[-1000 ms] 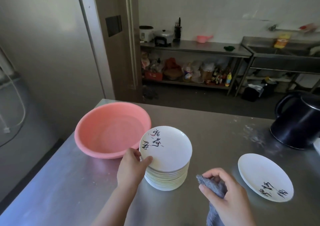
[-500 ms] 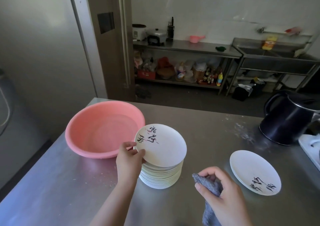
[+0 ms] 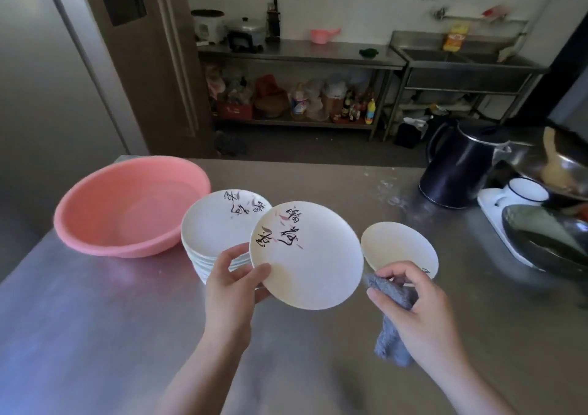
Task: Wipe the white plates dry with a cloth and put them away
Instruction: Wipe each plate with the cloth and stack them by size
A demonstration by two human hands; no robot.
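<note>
Held clear of the stack (image 3: 222, 227) by the left hand (image 3: 230, 290), thumb on its rim: white plate (image 3: 307, 255), face up for wiping. Bunched in the right hand (image 3: 413, 306), beside it: grey cloth (image 3: 389, 290).

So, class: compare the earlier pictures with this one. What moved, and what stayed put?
The left hand has lifted the top plate off the stack, toward the cloth in the right hand. Stack, pink basin and single plate stayed put.
</note>
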